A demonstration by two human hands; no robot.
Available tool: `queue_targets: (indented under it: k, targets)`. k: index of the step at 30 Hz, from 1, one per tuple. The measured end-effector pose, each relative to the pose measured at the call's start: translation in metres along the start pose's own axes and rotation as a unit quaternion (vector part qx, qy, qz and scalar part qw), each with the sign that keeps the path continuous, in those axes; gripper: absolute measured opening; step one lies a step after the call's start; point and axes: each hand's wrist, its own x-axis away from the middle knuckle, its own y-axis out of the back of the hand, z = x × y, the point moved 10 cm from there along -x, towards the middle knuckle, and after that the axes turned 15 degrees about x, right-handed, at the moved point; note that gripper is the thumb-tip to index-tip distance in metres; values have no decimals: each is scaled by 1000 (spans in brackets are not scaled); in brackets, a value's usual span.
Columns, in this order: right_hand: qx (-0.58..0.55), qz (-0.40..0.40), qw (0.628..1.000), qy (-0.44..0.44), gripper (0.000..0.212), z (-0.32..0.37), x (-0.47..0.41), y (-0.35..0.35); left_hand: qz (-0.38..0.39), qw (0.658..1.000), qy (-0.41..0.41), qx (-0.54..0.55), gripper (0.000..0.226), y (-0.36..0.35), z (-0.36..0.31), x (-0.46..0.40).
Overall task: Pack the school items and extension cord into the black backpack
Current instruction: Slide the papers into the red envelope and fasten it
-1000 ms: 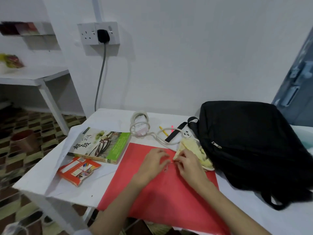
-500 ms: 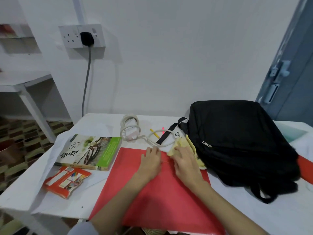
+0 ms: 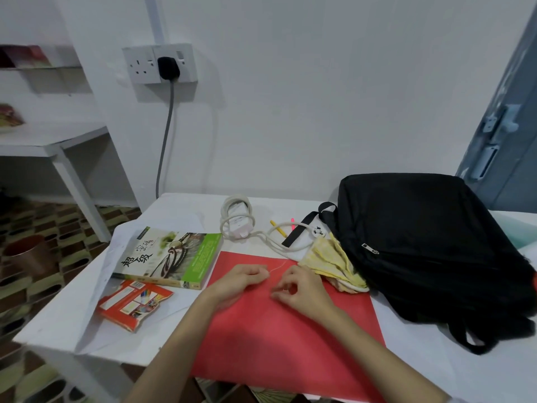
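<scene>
Closest to the person, both hands sit on a big red sheet (image 3: 279, 330) laid over the white table (image 3: 58, 324). The left hand (image 3: 241, 279) has its fingers (image 3: 258, 270) curled in, and it looks like they're pinching the end of a thin pale thread (image 3: 277, 267) that runs up toward the sheet's far edge. The right hand (image 3: 302, 292) is curled too, fingertips bunched near the thumb, but I honestly can't tell if it's got hold of anything. Left of the hands there's an orange pencil packet (image 3: 135, 303) and, just past it, a book with a green spine (image 3: 171, 257). Right of the hands a crumpled yellow cloth (image 3: 331, 260) lies against the black backpack (image 3: 430, 251), which lies flat on the table and looks zipped. Further back, the coiled white extension cord (image 3: 238, 222) sits near the wall, with a yellow pencil (image 3: 278, 228) and a pink pen (image 3: 292, 223) beside it. On the wall, a black plug (image 3: 168, 68) is in the socket.
</scene>
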Motion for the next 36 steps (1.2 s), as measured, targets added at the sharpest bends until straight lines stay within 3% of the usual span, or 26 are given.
queue_targets:
  k: [2,6,10,14,16,18,21,23,25,30,34,36]
  targets:
    - [-9,-16,1000,4,7,-2,1,0,4,1000,0,-2,32,0,3,0]
    - [-116,-12,992,-38,4,-17,10,2,-39,995,-60,-76,14,9,-7,-4]
    - [-103,29,994,-31,31,-21,16,2,-51,968,-106,-221,13,7,-9,-16]
    - [-45,74,996,-3,36,-18,27,0,-55,925,-136,-351,25,4,0,-22]
    - [-39,74,996,-38,32,-33,32,6,-62,923,-146,-351,26,4,1,-21]
    - [-115,53,986,-104,26,-54,33,15,-63,928,-152,-333,24,2,1,-20]
    - [-297,11,934,-197,17,-73,29,23,-64,941,-146,-298,20,-2,3,-21]
    - [-365,-2,904,-222,11,-73,23,23,-70,940,-137,-305,14,-8,2,-24]
    - [-402,-14,888,-222,11,-67,16,23,-69,932,-121,-335,23,-16,4,-26]
    - [-371,-34,909,-186,13,-58,5,30,-131,918,-133,-350,8,-26,-9,-23]
    - [-369,-28,911,-184,5,-58,8,30,-161,910,-115,-365,25,-20,-8,-28]
    - [-348,-11,917,-194,11,-62,10,27,-160,924,-116,-327,27,-15,-10,-30]
